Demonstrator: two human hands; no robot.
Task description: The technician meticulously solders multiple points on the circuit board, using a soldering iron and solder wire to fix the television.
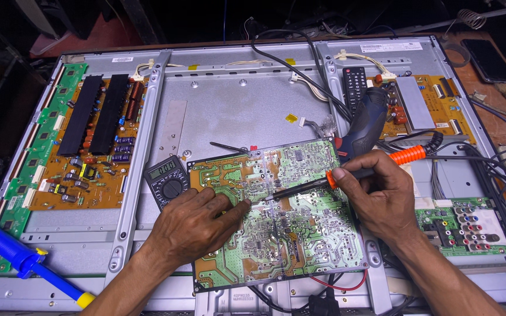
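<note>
At the far left, at about eight o'clock in the head view, a blue desoldering pump (pixel 16 254) with a yellow tip lies loose on the metal television chassis (pixel 235 105), well apart from both hands. Moving right, a small black multimeter (pixel 167 180) sits just beside the upper left corner of the green circuit board (pixel 276 213), which lies solder side up on the chassis at the centre of the view. The left hand (pixel 197 222) rests flat on the board's left half, its fingers (pixel 235 208) together and stretched toward two o'clock, pressing the board down rather than gripping anything. Just past those fingertips sits the dark tip of the soldering iron (pixel 346 172), whose long axis runs from that point up toward two o'clock, ending in an orange grip. The right hand (pixel 379 196) is clamped around the iron, fingers curled over the shaft near the orange collar, so it is the nearer hand to the tool. Behind it, at one o'clock, lie a blue-black heat gun (pixel 364 123) and a remote control (pixel 354 82).
</note>
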